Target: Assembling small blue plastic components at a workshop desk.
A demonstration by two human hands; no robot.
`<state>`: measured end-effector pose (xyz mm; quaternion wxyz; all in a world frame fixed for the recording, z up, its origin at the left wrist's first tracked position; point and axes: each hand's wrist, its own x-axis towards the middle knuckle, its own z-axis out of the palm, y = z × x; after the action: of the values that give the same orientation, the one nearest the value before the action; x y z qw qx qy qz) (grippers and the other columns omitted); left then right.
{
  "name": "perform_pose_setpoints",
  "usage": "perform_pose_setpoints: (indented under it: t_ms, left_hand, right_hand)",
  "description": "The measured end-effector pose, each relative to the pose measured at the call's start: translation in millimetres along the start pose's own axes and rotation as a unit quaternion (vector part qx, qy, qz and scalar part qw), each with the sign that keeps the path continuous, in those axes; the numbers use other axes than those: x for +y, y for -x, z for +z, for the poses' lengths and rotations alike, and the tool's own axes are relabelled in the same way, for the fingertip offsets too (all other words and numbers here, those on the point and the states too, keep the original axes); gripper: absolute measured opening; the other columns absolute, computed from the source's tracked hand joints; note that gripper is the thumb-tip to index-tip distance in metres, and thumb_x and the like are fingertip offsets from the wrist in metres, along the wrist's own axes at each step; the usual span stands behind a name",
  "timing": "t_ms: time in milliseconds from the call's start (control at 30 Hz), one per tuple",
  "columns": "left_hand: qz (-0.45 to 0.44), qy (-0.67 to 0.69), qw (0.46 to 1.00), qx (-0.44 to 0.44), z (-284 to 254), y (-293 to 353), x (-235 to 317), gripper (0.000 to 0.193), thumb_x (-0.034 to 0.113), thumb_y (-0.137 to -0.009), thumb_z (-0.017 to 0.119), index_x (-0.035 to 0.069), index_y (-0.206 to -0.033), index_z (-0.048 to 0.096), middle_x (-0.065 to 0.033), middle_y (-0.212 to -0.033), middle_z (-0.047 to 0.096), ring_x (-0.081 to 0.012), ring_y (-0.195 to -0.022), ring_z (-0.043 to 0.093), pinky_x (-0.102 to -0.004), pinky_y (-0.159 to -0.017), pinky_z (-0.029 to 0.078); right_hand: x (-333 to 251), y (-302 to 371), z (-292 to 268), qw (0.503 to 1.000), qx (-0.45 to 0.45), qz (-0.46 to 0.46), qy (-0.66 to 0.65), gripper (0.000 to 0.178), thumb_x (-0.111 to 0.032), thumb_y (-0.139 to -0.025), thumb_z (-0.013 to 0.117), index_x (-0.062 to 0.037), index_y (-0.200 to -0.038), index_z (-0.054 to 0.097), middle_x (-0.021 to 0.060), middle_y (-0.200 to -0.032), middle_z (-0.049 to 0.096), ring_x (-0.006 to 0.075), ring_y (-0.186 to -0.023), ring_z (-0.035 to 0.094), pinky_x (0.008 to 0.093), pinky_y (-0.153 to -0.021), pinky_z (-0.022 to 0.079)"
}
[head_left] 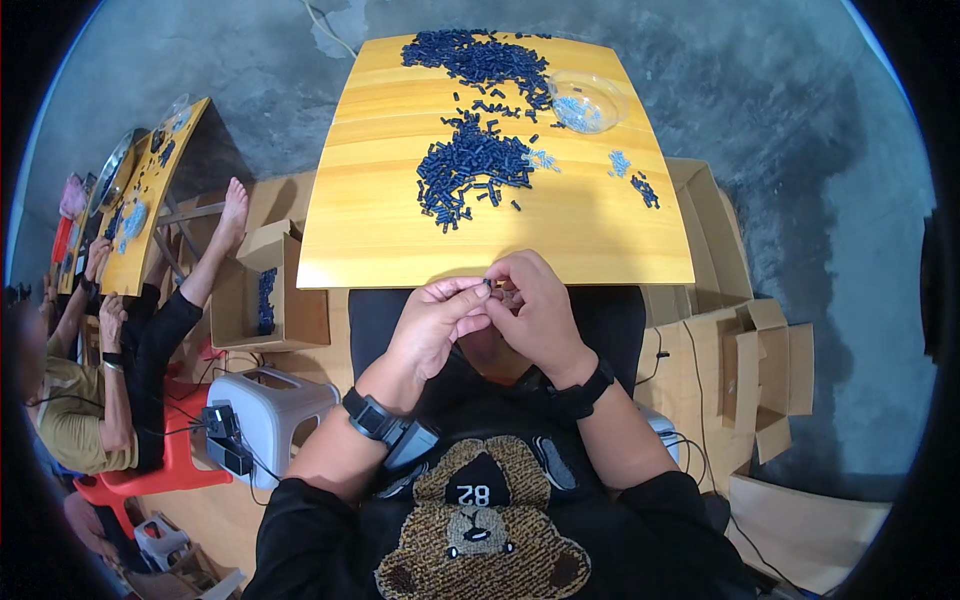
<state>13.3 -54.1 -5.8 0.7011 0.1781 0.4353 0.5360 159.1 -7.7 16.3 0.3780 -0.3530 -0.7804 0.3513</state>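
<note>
Black shirt (650, 535) w/ a fuzzy brown bear patch (485, 560) is closest, upside down to me. From the L: co-worker (85, 410) sits at a side tbl (128, 268), one bare foot up, both hands near its edge. Next, open carton (305, 315) w/ dark pcs inside, then a grey stool (250, 400) w/ black adapters by it. L hand (435, 325), dark watch (372, 417) on wrist: thumb + index pinched tight on a small dark pc (488, 284), right by the near edge of the wooden tbl (370, 210). Beyond, two big heaps of the same dark pcs, near heap (470, 165) & far heap (475, 58). R hand (535, 310), black band (582, 390) on wrist: fingers curled in, tips almost together at that same pc; can't tell if they've got hold of anything. Clear bits (541, 160) touch the near heap's R side; clear bowl (603, 90) w/ pale blue bits stands farther back. More R: pale bits (620, 163), small dark cluster (645, 190) just beside. Far R, open box (760, 370) on floor.
</note>
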Motion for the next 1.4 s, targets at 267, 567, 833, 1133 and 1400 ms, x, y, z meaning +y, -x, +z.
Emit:
perform_pose_setpoints:
  t_ms: [267, 567, 833, 1133, 1400]
  left_hand:
    - [0.015, -0.017, 1.0, 0.003, 4.2, 0.8, -2.3, 0.014, 0.013, -0.084, 0.062, 0.004, -0.096, 0.064, -0.0043, -0.089, 0.065, -0.0104, -0.079, 0.062, -0.0226, -0.068, 0.051]
    - [0.005, -0.019, 1.0, 0.002, 0.9, -6.4, -4.6, 0.014, 0.011, -0.084, 0.061, 0.004, -0.096, 0.064, -0.0055, -0.091, 0.065, -0.0116, -0.081, 0.062, -0.0232, -0.069, 0.05]
    - [-0.003, -0.008, 1.0, 0.023, -3.7, -9.3, -8.9, 0.012, 0.01, -0.084, 0.062, 0.003, -0.094, 0.064, -0.0065, -0.091, 0.065, -0.0125, -0.081, 0.062, -0.0241, -0.07, 0.05]
    - [0.007, 0.03, 0.999, 0.025, -10.9, -15.5, -7.4, 0.011, 0.009, -0.084, 0.061, 0.003, -0.093, 0.063, -0.0078, -0.089, 0.065, -0.0141, -0.078, 0.062, -0.0254, -0.07, 0.051]
    - [0.016, 0.031, 0.999, 0.04, -17.3, -16.6, 7.9, 0.013, 0.011, -0.086, 0.056, 0.002, -0.093, 0.061, -0.0105, -0.086, 0.064, -0.0158, -0.076, 0.062, -0.0249, -0.067, 0.05]
  right_hand:
    - [4.5, 3.2, -6.1, 0.999, 0.008, -0.03, 0.019, 0.021, -0.006, -0.069, 0.062, -0.0018, -0.088, 0.054, 0.0128, -0.082, 0.052, 0.0299, -0.079, 0.053, 0.0364, -0.067, 0.044]
    - [12.4, 2.0, -4.8, 0.996, 0.01, -0.072, 0.059, 0.02, -0.005, -0.068, 0.062, -0.0014, -0.086, 0.054, 0.0129, -0.082, 0.052, 0.0311, -0.08, 0.053, 0.0378, -0.069, 0.044]
    - [16.8, -0.3, -2.6, 0.996, -0.025, -0.071, 0.054, 0.018, -0.004, -0.068, 0.061, -0.0022, -0.084, 0.055, 0.0125, -0.08, 0.053, 0.0311, -0.079, 0.053, 0.0381, -0.068, 0.044]
    - [19.2, -7.0, -1.0, 0.999, -0.054, -0.009, -0.001, 0.019, -0.007, -0.071, 0.062, -0.0026, -0.088, 0.056, 0.0122, -0.081, 0.054, 0.0296, -0.076, 0.055, 0.0359, -0.065, 0.045]
    - [60.0, -57.5, -25.2, 0.995, 0.005, 0.05, 0.087, 0.017, -0.007, -0.074, 0.059, 0.0003, -0.089, 0.061, 0.0143, -0.076, 0.056, 0.028, -0.071, 0.057, 0.0355, -0.064, 0.047]
